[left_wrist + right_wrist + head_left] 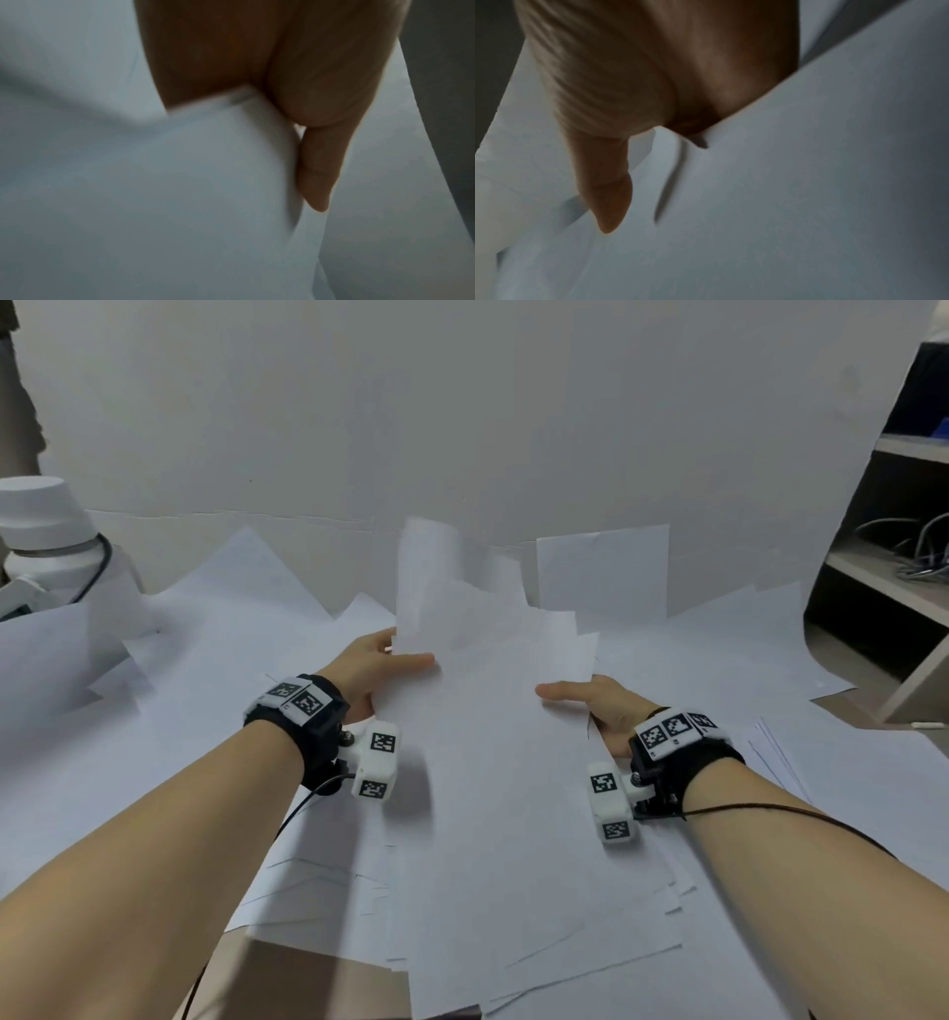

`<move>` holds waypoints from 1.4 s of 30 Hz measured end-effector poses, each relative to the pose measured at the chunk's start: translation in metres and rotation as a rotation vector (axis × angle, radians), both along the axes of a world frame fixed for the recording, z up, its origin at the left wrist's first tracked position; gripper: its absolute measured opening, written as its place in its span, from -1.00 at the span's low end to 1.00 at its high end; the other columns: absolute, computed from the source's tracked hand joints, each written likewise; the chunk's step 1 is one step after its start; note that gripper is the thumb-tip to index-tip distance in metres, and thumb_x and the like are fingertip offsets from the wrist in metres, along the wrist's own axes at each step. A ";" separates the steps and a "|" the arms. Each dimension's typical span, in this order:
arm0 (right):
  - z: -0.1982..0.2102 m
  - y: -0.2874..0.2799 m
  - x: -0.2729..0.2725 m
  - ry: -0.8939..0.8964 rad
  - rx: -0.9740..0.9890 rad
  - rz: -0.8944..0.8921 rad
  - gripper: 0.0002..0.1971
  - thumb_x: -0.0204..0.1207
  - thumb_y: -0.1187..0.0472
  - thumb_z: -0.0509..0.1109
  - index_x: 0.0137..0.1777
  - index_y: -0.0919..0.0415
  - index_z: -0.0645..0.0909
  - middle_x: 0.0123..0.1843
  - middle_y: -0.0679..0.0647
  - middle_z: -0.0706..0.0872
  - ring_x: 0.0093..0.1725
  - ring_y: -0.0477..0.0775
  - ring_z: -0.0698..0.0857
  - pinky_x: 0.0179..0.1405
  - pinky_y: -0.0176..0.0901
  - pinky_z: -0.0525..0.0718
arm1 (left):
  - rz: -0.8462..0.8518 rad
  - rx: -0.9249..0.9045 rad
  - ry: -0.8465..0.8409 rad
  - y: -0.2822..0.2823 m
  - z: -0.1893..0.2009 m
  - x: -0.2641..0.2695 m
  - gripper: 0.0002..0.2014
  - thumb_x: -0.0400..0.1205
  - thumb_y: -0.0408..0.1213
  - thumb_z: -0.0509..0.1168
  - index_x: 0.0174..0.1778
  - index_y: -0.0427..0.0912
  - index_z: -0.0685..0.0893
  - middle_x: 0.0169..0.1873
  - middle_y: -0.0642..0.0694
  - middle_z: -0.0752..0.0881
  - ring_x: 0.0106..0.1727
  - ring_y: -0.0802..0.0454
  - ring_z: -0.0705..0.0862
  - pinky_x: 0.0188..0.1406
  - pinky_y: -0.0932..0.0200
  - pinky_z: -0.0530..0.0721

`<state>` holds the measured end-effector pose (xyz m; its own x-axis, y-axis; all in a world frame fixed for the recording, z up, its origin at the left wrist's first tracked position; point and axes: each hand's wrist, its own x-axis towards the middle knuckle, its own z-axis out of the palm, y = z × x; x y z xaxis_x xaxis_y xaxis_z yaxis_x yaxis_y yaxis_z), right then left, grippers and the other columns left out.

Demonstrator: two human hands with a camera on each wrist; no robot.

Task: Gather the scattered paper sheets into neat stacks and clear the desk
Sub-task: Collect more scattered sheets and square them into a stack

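At the far left a white plastic bottle with a wide screw cap (43, 526) stands at the desk's edge, loose white sheets of paper (215, 629) spread beside it and over most of the pale wooden desk (287, 968). Near the middle, the left hand (372, 662) grips the left edge of a thick, uneven bundle of white paper sheets (493, 762): its thumb lies across the top sheet and its fingers go underneath, out of sight. In the left wrist view the thumb (318, 172) presses flat against the paper. The bundle lies lengthwise between both wrists, its far sheets fanned and blurred. On the bundle's right edge the right hand (598, 706) holds it likewise, thumb on top, fingers hidden below. More sheets lie right of that. At the far right stands a beige open shelf unit (893, 577) holding tangled grey cables (924, 546).
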<state>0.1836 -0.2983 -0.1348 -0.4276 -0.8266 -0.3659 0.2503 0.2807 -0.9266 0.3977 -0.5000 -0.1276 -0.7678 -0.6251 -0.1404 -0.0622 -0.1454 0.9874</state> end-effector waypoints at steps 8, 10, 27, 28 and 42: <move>0.000 -0.006 -0.011 0.173 -0.060 -0.182 -0.67 0.40 0.45 0.59 0.16 0.38 0.69 0.06 0.31 0.83 0.05 0.39 0.82 0.16 0.42 0.72 | 0.178 0.181 -0.006 -0.015 0.001 -0.001 -0.36 0.34 0.08 0.68 0.26 -0.08 0.65 0.17 -0.07 0.71 0.26 -0.07 0.71 0.27 -0.12 0.69; 0.004 -0.004 -0.015 0.160 -0.154 -0.255 -0.75 0.44 0.45 0.55 0.12 0.35 0.72 0.07 0.29 0.83 0.06 0.37 0.82 0.16 0.39 0.72 | 0.119 0.300 -0.086 -0.010 -0.002 0.006 -0.23 0.25 0.17 0.68 0.27 -0.16 0.62 -0.05 -0.08 0.73 -0.09 -0.09 0.76 -0.08 0.01 0.73; -0.018 -0.006 -0.029 0.382 0.265 -0.288 -0.79 0.34 0.31 0.56 -0.08 0.36 0.65 -0.09 0.15 0.67 0.00 0.13 0.67 0.25 0.15 0.70 | -0.032 -0.084 -0.496 0.014 -0.006 0.003 -0.80 0.73 -0.54 0.27 0.22 -0.53 0.68 0.03 -0.40 0.78 -0.23 -0.17 0.81 -0.44 0.09 0.78; -0.014 -0.007 -0.028 0.425 0.274 -0.270 -0.79 0.33 0.36 0.54 -0.08 0.39 0.63 -0.08 0.15 0.65 0.04 0.18 0.68 0.26 0.15 0.68 | -0.032 -0.078 -0.489 0.016 -0.004 0.001 -0.79 0.72 -0.55 0.27 0.25 -0.53 0.67 0.03 -0.39 0.78 -0.28 -0.14 0.82 -0.47 0.11 0.77; 0.058 0.017 -0.005 0.427 -0.430 -0.312 -0.66 0.49 0.51 0.45 0.26 0.32 0.66 0.05 0.18 0.82 0.02 0.15 0.82 0.04 -0.05 0.79 | -0.081 -0.010 -0.041 0.022 0.021 0.003 -0.39 0.41 0.03 0.62 0.32 -0.13 0.64 0.32 -0.07 0.74 0.32 -0.14 0.72 0.34 -0.08 0.63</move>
